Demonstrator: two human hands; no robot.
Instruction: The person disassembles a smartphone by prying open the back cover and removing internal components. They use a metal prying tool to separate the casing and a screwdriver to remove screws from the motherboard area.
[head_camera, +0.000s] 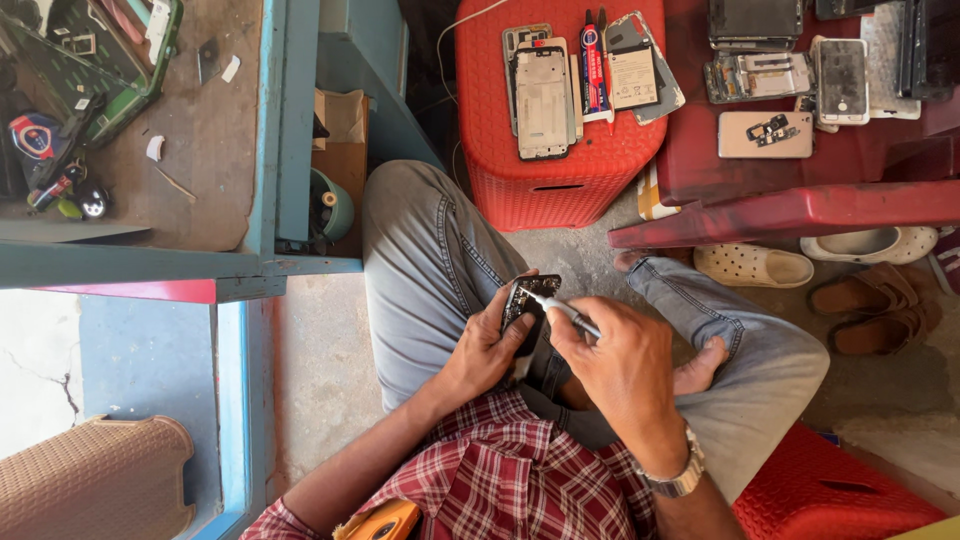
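I sit cross-legged on the floor in grey jeans and a red checked shirt. My left hand (487, 345) grips a small opened phone (528, 297) held over my lap, its dark inner side up. My right hand (618, 352) holds a thin white-handled tool (565, 310) like a pen, its tip resting on the phone's upper part. A metal watch (677, 472) sits on my right wrist.
A red plastic stool (555, 185) ahead carries phone frames, a battery and a glue tube (593, 70). A dark red low table (800, 205) at right holds several phone parts. Sandals (755, 265) lie beneath it. A blue wooden counter (230, 262) stands left.
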